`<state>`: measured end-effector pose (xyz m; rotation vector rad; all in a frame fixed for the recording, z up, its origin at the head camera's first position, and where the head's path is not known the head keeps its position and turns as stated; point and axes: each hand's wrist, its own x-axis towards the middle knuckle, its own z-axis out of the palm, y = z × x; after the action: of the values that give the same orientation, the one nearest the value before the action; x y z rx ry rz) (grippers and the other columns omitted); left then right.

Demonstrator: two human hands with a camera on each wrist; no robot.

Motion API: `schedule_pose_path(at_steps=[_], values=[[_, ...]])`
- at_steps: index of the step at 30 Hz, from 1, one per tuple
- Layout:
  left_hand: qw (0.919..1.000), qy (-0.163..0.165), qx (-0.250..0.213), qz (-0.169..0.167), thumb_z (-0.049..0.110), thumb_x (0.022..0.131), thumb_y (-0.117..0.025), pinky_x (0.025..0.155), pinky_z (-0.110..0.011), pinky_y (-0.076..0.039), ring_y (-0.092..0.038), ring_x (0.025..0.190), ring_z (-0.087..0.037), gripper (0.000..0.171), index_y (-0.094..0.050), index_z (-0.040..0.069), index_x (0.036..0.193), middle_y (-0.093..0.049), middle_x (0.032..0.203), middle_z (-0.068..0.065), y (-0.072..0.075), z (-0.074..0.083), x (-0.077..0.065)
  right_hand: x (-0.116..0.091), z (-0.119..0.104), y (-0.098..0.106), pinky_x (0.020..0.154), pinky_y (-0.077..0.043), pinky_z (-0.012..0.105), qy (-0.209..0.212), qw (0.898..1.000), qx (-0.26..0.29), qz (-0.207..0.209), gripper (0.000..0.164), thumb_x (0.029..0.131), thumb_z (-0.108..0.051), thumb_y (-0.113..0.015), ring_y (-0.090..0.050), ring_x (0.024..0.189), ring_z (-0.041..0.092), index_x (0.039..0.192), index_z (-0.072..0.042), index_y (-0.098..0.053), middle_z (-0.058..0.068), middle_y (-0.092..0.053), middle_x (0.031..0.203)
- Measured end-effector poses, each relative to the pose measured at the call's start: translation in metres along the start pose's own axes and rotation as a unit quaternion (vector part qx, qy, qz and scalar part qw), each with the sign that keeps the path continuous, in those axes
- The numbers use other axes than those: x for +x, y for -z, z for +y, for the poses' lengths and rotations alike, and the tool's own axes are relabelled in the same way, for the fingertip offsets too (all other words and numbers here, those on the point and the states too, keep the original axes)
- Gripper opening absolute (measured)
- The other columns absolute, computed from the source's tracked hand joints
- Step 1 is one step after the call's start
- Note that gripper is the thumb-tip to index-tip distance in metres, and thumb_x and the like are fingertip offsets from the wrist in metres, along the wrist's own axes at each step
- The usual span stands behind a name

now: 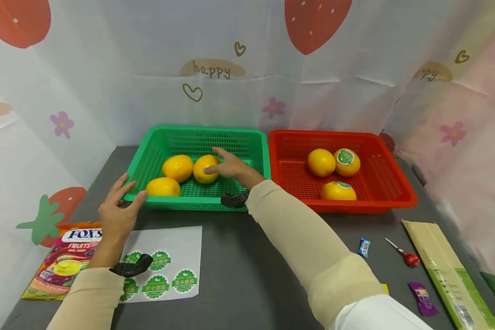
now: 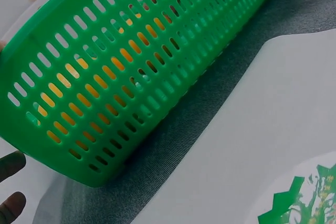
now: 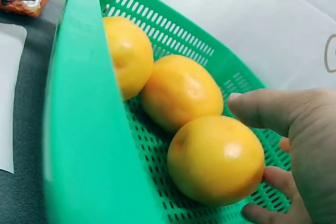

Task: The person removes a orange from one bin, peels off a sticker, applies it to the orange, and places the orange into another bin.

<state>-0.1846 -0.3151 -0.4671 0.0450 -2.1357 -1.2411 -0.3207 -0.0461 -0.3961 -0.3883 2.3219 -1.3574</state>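
Observation:
A green basket [image 1: 195, 200] holds three oranges without stickers: one at its left front [image 1: 163, 187], one behind it [image 1: 178, 168] and one nearer the middle [image 1: 206, 169]. Over this last orange my right hand [image 1: 233, 166] reaches with thumb and fingers spread. In the right wrist view, a fingertip [image 3: 275, 176] lies against or just beside the orange's side, while the thumb stands apart from it. My left hand [image 1: 117, 211] is at the basket's left front corner, some fingertips on the rim. Other left fingertips [image 2: 11, 165] hang clear of the basket wall in the left wrist view.
Right of the green basket, a red basket [image 1: 396, 183] contains three oranges, at least two with green stickers. A sticker sheet [image 1: 175, 247] and a candy bag [image 1: 66, 266] lie in front at left. A lollipop [image 1: 411, 260], small wrapped candies [image 1: 424, 299] and a long beige package [image 1: 449, 270] lie at right.

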Motion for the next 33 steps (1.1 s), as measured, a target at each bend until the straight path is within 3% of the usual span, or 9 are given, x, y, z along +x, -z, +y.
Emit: schedule_pose_path(at_steps=[6,10,16,22,27,29,33], values=[[1.0000,0.004,-0.008,0.000,0.014,0.088,-0.072,0.078,-0.021,-0.039,-0.046,0.124,-0.010,0.038,-0.066,0.001,0.122,-0.049,0.142,0.004,0.001,0.002,-0.001,0.005,0.006,-0.003,0.097,-0.040,0.047,-0.005,0.999,-0.024,0.022,0.068,0.090,-0.028,-0.070,-0.041,0.127,0.032,0.148,-0.017,-0.037,0.012,-0.034,0.149],[1.0000,0.009,0.000,0.000,0.015,0.088,-0.071,0.078,-0.019,-0.039,-0.045,0.125,-0.012,0.038,-0.065,0.000,0.123,-0.048,0.142,0.003,0.001,0.002,-0.003,0.008,0.012,-0.007,0.092,-0.043,0.045,-0.012,0.999,-0.038,0.005,0.071,0.089,-0.024,-0.072,-0.046,0.121,0.031,0.149,-0.016,-0.034,0.013,-0.035,0.148],[0.9999,0.010,0.004,-0.001,0.014,0.088,-0.071,0.079,-0.021,-0.040,-0.046,0.126,-0.013,0.037,-0.065,0.000,0.122,-0.049,0.142,0.003,-0.002,0.001,-0.003,0.009,0.018,-0.008,0.080,-0.047,0.041,0.009,0.998,-0.061,0.012,0.053,0.085,-0.015,-0.077,-0.053,0.099,0.030,0.125,-0.015,-0.042,0.016,-0.048,0.127],[1.0000,0.001,0.003,-0.001,0.015,0.089,-0.071,0.079,-0.022,-0.040,-0.045,0.126,-0.011,0.037,-0.066,0.000,0.122,-0.049,0.142,0.003,-0.005,0.003,0.002,0.008,0.015,-0.003,0.084,-0.047,0.039,0.027,0.993,-0.116,0.006,0.068,0.084,-0.020,-0.077,-0.054,0.107,0.029,0.141,-0.015,-0.040,0.015,-0.050,0.132],[1.0000,0.004,0.008,-0.003,0.016,0.089,-0.071,0.079,-0.018,-0.039,-0.045,0.124,-0.009,0.037,-0.065,0.000,0.122,-0.048,0.143,0.003,-0.003,0.006,0.006,0.005,0.010,0.002,0.088,-0.045,0.040,0.052,0.983,-0.169,0.048,0.046,0.086,-0.025,-0.074,-0.055,0.102,0.024,0.129,-0.017,-0.059,0.008,-0.059,0.118],[0.9999,0.006,0.010,-0.005,0.017,0.090,-0.070,0.079,-0.016,-0.039,-0.045,0.124,-0.008,0.038,-0.065,0.000,0.123,-0.048,0.143,0.003,-0.002,0.006,0.006,0.003,0.009,0.003,0.089,-0.044,0.042,0.054,0.983,-0.172,0.043,0.049,0.087,-0.028,-0.074,-0.053,0.105,0.025,0.132,-0.018,-0.057,0.009,-0.057,0.122],[0.9997,0.015,0.017,-0.011,0.018,0.090,-0.070,0.079,-0.017,-0.040,-0.046,0.123,-0.008,0.038,-0.065,0.001,0.124,-0.047,0.143,0.004,-0.001,0.004,0.000,-0.001,0.013,-0.004,0.086,-0.048,0.046,0.016,0.987,-0.158,-0.037,0.079,0.083,-0.042,-0.075,-0.048,0.118,0.031,0.149,-0.021,-0.036,0.012,-0.037,0.147]])
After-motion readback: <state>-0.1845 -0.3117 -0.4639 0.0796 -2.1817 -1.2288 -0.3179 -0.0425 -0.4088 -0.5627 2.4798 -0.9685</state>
